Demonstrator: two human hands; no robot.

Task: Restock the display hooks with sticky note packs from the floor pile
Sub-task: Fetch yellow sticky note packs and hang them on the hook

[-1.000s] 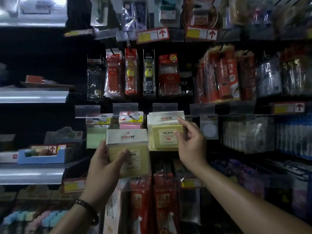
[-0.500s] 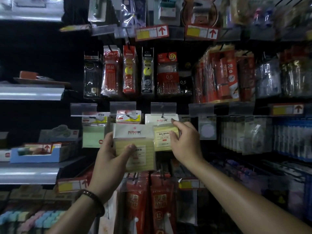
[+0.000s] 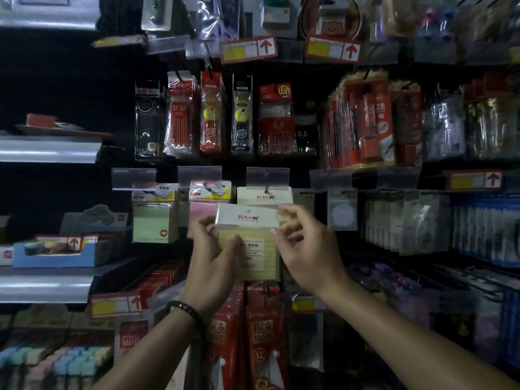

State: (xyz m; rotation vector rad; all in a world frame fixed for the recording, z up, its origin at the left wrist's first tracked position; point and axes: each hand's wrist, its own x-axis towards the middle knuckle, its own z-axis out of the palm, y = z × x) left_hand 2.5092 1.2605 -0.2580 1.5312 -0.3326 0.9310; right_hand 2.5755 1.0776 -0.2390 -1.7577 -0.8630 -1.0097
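Now, L hand [image 3: 213, 257] grips the yellow sticky note pack [image 3: 250, 220] at its lower left, thumb on front. The pack sits just below the hook [image 3: 266, 189], in front of a matching pack [image 3: 263, 197] hung there. R hand [image 3: 306, 249] pinches the top-right edge. Best: level the header hole w/ the hook tip, then slide on.

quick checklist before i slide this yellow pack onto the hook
1. Grip: left hand holds the yellow sticky note pack, thumb on its front: ok.
2. Second grip: right hand pinches the pack's right edge: ok.
3. Pack upright, white header on top: ok.
4. Matching stock: the hanging pack on the hook bears the same header: ok.
5. Header level with the hook: it sits below it: not ok.
6. Free room on the hook: cannot tell.
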